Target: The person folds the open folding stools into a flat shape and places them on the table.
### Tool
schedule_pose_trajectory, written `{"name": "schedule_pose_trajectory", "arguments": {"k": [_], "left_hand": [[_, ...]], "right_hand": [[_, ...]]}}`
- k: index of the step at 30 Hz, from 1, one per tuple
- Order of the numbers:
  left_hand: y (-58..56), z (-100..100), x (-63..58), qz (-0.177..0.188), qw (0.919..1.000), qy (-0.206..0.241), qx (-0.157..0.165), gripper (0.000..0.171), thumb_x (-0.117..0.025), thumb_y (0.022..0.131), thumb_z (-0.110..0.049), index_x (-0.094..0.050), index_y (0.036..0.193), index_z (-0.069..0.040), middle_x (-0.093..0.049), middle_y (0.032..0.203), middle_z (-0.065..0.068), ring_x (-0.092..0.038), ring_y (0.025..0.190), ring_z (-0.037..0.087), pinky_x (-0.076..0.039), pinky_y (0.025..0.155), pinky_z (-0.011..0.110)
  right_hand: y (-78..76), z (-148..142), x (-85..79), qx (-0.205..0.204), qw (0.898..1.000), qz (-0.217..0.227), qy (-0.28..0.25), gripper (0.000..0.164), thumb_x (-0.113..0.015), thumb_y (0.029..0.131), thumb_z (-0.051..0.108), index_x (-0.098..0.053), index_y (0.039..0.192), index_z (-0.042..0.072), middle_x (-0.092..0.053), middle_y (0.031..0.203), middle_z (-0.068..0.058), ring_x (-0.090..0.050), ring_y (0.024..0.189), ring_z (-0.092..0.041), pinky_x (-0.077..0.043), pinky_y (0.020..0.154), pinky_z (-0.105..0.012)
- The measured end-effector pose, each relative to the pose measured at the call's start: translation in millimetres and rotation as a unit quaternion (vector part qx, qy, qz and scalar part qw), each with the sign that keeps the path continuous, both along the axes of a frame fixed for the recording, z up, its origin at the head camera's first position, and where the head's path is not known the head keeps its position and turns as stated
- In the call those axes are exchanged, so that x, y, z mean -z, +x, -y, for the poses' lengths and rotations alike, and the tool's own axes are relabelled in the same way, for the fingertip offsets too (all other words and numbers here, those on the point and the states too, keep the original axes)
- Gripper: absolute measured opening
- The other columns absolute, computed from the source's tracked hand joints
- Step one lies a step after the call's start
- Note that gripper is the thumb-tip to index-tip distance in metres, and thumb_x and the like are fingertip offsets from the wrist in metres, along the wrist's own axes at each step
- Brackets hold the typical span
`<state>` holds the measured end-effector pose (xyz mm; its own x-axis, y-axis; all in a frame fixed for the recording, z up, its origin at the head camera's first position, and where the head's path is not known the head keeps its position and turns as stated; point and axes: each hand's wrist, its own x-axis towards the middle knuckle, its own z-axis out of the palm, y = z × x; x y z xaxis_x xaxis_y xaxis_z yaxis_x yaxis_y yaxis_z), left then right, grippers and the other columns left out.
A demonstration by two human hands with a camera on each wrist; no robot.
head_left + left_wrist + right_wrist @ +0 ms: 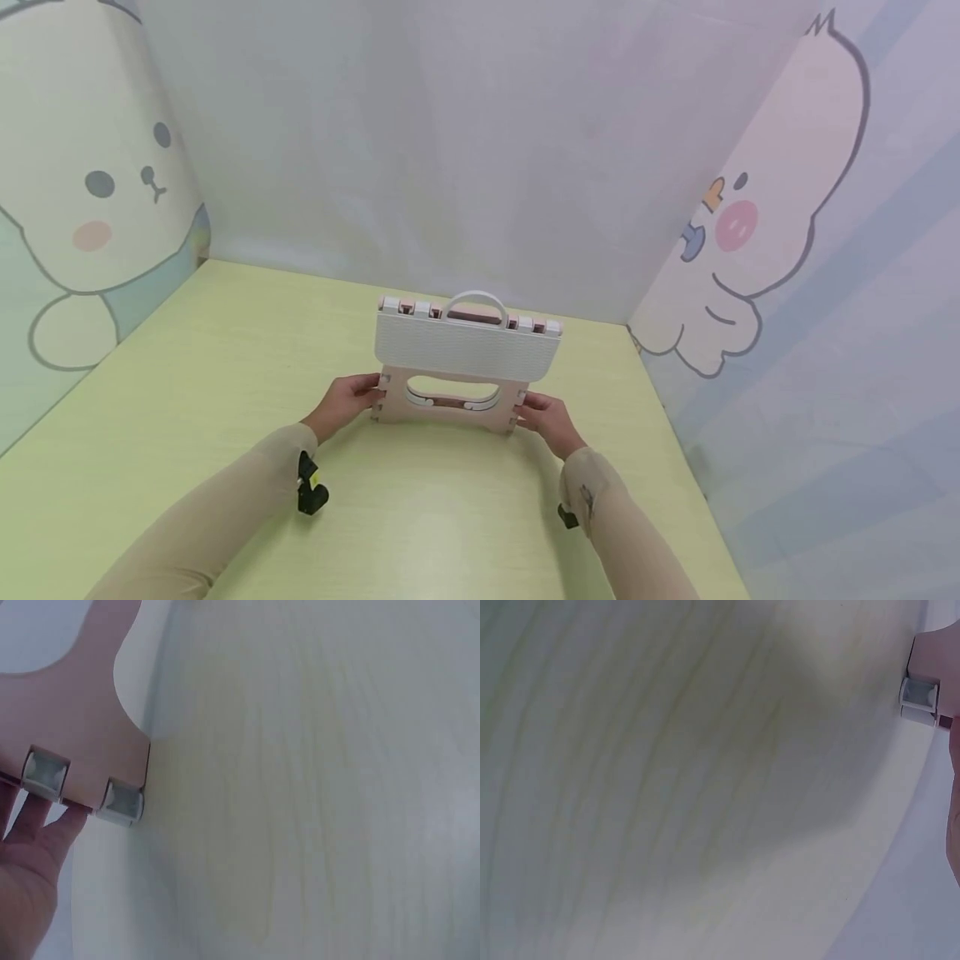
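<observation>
A folding step stool (467, 346) stands in the head view, with a white textured top, a white carry handle (480, 297) and pink leg panels. The near pink panel (396, 400) has a wide oval cutout. At its left edge my left hand (341, 406) grips the side; in the left wrist view, fingers (34, 844) meet the panel's edge beside its grey hinge pieces (46, 772). My right hand (553, 423) holds the opposite edge. Only part of that hand shows at the border of the right wrist view, below a pink corner (937, 656) of the stool.
The stool stands on a pale yellow wood-grain table (442, 508). Behind the table hangs a plain light backdrop (405, 150). Printed cartoon animals cover the left wall (67, 225) and the right wall (810, 167). Black wrist devices (310, 487) sit at both sleeves.
</observation>
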<state>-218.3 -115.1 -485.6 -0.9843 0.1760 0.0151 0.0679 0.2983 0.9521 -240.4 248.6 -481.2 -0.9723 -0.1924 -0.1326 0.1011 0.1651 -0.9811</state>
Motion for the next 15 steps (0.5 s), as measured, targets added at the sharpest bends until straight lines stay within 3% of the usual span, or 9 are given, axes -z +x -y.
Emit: {"name": "schedule_pose_trajectory", "arguments": {"k": [6,15], "left_hand": [[-0.5,-0.7,0.3,0.0,0.9998,0.018,-0.004,0.04,-0.055,0.096,-0.004,-0.046,0.131,0.014,-0.049,0.133,0.03,-0.052,0.119,0.042,-0.049,0.089,0.038],[-0.7,2.4,1.3,0.013,0.9987,0.05,0.002,0.041,-0.056,0.096,-0.005,-0.046,0.13,0.015,-0.046,0.133,0.03,-0.05,0.119,0.044,-0.051,0.086,0.038]], "right_hand": [[1.6,2.4,1.7,0.021,1.0,-0.004,-0.001,0.04,-0.065,0.087,0.005,-0.06,0.124,-0.006,-0.063,0.12,-0.018,-0.062,0.103,-0.021,-0.05,0.088,-0.038],[2.7,6.4,-6.5,0.012,1.0,-0.015,0.003,0.037,-0.061,0.089,-0.001,-0.056,0.124,-0.012,-0.06,0.121,-0.026,-0.064,0.102,-0.026,-0.053,0.082,-0.038]]}}
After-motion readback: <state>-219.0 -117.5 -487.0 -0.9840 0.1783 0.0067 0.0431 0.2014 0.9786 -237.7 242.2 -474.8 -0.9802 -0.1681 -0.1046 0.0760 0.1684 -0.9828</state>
